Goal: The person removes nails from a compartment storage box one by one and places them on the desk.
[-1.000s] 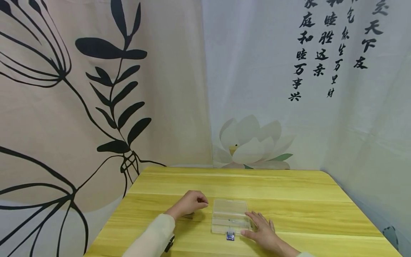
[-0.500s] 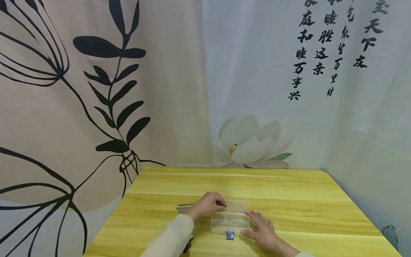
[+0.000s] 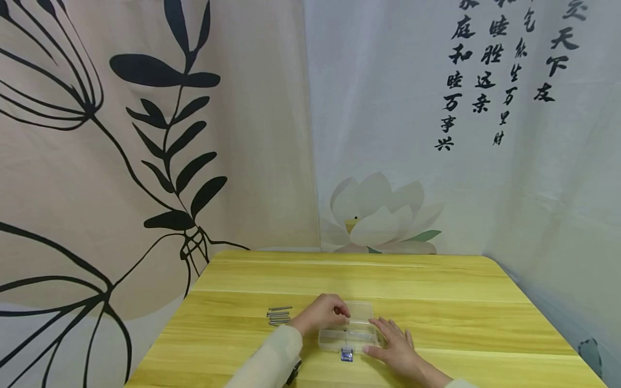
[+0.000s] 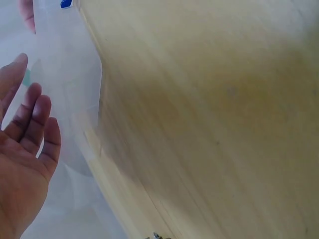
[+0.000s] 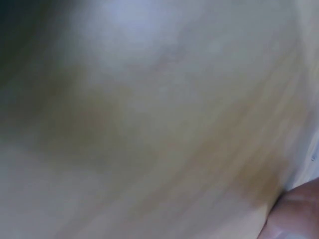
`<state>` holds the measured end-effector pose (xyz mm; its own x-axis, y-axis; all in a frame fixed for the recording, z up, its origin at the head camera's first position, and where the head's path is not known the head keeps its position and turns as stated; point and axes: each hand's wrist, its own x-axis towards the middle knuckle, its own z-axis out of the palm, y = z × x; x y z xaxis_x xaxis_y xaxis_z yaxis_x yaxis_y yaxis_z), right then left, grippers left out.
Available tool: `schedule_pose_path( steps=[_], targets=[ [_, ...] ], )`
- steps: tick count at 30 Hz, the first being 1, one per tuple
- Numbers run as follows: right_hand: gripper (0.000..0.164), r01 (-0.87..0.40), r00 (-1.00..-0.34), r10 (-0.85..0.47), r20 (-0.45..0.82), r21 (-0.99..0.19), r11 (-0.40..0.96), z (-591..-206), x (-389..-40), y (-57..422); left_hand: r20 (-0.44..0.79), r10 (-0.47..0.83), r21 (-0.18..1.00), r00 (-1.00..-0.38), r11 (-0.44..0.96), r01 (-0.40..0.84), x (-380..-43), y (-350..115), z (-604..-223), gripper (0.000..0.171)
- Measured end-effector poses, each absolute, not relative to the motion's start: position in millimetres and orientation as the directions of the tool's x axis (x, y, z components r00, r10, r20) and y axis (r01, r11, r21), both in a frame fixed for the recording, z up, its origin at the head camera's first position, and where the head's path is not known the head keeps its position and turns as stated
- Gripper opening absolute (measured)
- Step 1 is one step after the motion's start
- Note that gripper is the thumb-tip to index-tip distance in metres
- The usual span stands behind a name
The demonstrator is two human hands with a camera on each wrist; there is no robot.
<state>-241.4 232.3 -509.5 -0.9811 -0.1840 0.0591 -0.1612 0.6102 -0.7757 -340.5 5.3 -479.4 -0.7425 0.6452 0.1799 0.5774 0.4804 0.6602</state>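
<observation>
A clear plastic case (image 3: 332, 340) lies on the table with its lid folded open toward the back. Dividers split its base, and a blue tag (image 3: 346, 354) sits at its front edge. My left hand (image 3: 322, 312) is over the left part of the case, thumb and forefinger brought together; whether anything is between them is hidden. In the left wrist view, the other fingers (image 4: 34, 117) bend loosely. My right hand (image 3: 395, 345) rests at the case's right side with fingers spread, touching its edge. Several thin metal rods (image 3: 278, 315), like nails, lie left of the case.
The wooden table (image 3: 461, 302) has its far edge against a printed curtain (image 3: 271, 134) with plants and lettering. A dark wrist strap (image 3: 293, 372) shows beneath the left sleeve (image 3: 271, 358).
My left hand has moved right, from beside the metal rods to over the case, leaving the rods in plain view. The right hand has stayed at the case's edge.
</observation>
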Motion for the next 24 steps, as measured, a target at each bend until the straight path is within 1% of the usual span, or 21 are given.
schedule_pose_path(
  steps=[4,10,17,24],
  targets=[
    [0.071,-0.156,-0.982,-0.180,0.054,-0.769,0.620,-510.1,-241.5,232.2,0.177,0.640,0.651,-0.748,0.494,0.577,-339.3,8.1,-480.0,0.003],
    [0.072,-0.147,-0.983,-0.180,0.045,-0.778,0.611,-510.3,-241.1,232.8,0.126,0.645,0.646,-0.754,0.524,0.556,-339.5,12.3,-483.4,0.006],
    [0.072,-0.150,-0.983,-0.179,0.051,-0.782,0.605,-510.7,-241.5,232.9,0.091,0.676,0.661,-0.732,0.508,0.552,-339.7,14.2,-486.4,0.006],
    [0.072,-0.147,-0.983,-0.179,0.047,-0.784,0.603,-513.1,-243.1,233.6,0.099,0.703,0.638,-0.704,0.498,0.587,-343.1,16.0,-488.2,0.005]
  ],
)
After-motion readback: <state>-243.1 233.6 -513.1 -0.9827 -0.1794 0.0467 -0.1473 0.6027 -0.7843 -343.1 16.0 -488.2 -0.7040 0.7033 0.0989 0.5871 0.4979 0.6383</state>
